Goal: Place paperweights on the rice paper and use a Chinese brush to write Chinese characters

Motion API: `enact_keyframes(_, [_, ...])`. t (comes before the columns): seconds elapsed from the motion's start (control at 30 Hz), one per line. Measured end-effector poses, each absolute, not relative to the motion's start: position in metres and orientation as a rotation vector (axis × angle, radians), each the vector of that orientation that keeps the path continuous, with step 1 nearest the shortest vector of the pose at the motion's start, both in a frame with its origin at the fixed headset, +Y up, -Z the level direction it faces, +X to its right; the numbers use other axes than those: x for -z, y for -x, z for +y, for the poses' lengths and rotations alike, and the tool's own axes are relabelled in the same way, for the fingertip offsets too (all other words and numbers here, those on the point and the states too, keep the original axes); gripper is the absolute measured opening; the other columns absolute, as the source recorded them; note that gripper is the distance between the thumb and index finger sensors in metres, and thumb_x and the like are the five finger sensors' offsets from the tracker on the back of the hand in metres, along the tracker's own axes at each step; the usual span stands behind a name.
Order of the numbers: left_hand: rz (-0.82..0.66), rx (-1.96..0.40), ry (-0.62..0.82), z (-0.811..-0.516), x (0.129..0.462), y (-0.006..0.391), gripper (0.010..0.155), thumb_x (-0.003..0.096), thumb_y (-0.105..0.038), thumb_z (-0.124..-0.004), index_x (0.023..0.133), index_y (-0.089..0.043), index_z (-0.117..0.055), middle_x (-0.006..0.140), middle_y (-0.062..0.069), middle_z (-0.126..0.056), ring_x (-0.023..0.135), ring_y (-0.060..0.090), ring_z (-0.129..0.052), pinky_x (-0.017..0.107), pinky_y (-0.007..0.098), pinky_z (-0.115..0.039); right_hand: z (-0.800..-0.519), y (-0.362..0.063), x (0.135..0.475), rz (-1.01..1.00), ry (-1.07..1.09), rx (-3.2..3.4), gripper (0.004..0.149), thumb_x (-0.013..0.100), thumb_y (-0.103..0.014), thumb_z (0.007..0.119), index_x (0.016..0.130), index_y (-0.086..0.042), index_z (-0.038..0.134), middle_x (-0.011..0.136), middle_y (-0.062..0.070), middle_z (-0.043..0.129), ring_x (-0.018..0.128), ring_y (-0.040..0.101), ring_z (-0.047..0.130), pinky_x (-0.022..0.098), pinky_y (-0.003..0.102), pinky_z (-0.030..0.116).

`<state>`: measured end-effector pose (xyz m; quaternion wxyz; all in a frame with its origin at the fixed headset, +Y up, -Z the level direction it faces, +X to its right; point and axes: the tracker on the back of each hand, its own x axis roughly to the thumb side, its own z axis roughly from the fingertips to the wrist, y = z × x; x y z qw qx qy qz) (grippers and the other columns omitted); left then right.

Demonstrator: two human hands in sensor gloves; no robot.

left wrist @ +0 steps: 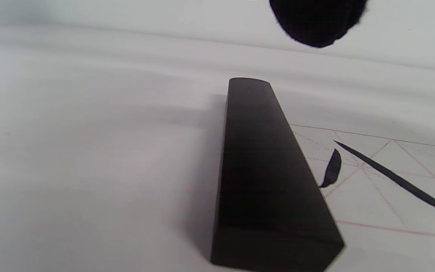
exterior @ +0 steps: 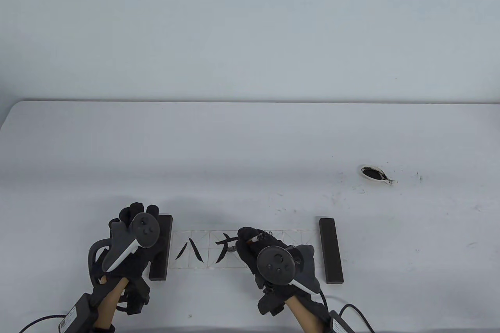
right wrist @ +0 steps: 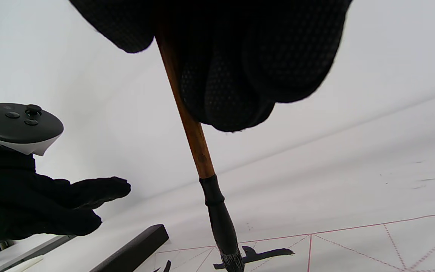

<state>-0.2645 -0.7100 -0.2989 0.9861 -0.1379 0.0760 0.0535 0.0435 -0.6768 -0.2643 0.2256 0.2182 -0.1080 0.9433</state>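
The right hand (exterior: 269,259) grips a brush (right wrist: 198,151), its gloved fingers (right wrist: 240,75) curled round the brown handle. The shaft runs down and away from the fingers, tilted, and its black inked tip touches the rice paper (exterior: 297,239) at a dark horizontal stroke (right wrist: 264,254). In the table view this hand lies over the middle of the paper, with the second written character (exterior: 225,249) just to its left and the first character (exterior: 189,251) further left.

The left hand (exterior: 131,239) rests on the left paperweight (exterior: 161,247), a dark bar lying across the paper's left end; its fingers look loosely bent over the bar's far part, though the tracker (exterior: 133,239) hides much of them. In the left wrist view 1 fingertip (left wrist: 317,20) hangs above the bar's far end.

The right paperweight (exterior: 331,251) lies on the paper's right end, just to the right of the right hand and not touched by it.

Everything sits on a white table (exterior: 250,145). Far off to the right hand's upper right stands a small ink dish (exterior: 374,174), with black spatters on the table around it. A plain pale wall (exterior: 250,28) rises behind the table.
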Motion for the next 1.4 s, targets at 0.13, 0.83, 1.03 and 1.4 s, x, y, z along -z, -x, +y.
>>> enact_keyframes(0.13, [0.153, -0.107, 0.277, -0.71, 0.299, 0.265, 0.084, 0.0483, -0.053, -0.063, 0.114, -0.041, -0.013, 0.125, 0.002, -0.007, 0.119, 0.034, -0.013, 0.086, 0.05, -0.013, -0.676, -0.045, 0.264, -0.327, -0.577, -2.638, 0.043, 0.057, -0.036, 0.068, 0.087, -0.007, 0.077, 0.072, 0.015, 0.094, 0.054, 0.026, 0.098, 0.036, 0.034, 0.086])
enact_keyframes(0.83, [0.153, -0.107, 0.277, -0.71, 0.299, 0.265, 0.084, 0.0484, -0.052, -0.063, 0.114, -0.041, -0.013, 0.125, 0.002, -0.008, 0.119, 0.034, -0.013, 0.086, 0.05, -0.013, -0.666, -0.033, 0.25, -0.215, -0.703, -2.653, 0.042, 0.057, -0.037, 0.068, 0.083, -0.007, 0.081, 0.067, 0.013, 0.097, 0.048, 0.025, 0.1, 0.033, 0.033, 0.086])
enact_keyframes(1.03, [0.153, -0.107, 0.277, -0.71, 0.299, 0.265, 0.084, 0.0485, -0.052, -0.063, 0.114, -0.041, -0.013, 0.125, 0.002, -0.008, 0.119, 0.034, -0.013, 0.086, 0.05, -0.013, -0.664, -0.037, 0.251, -0.274, -0.705, -2.491, 0.044, 0.057, -0.037, 0.068, 0.09, -0.009, 0.076, 0.075, 0.015, 0.093, 0.056, 0.026, 0.098, 0.036, 0.033, 0.086])
enact_keyframes(1.4, [0.156, -0.104, 0.269, -0.709, 0.298, 0.264, 0.084, 0.0484, -0.052, -0.063, 0.115, -0.04, -0.013, 0.125, 0.002, -0.008, 0.119, 0.034, -0.014, 0.086, 0.05, -0.013, -0.643, -0.087, 0.26, -0.347, -0.613, -2.554, 0.044, 0.058, -0.034, 0.063, 0.09, -0.004, 0.067, 0.073, 0.019, 0.088, 0.051, 0.028, 0.094, 0.035, 0.034, 0.082])
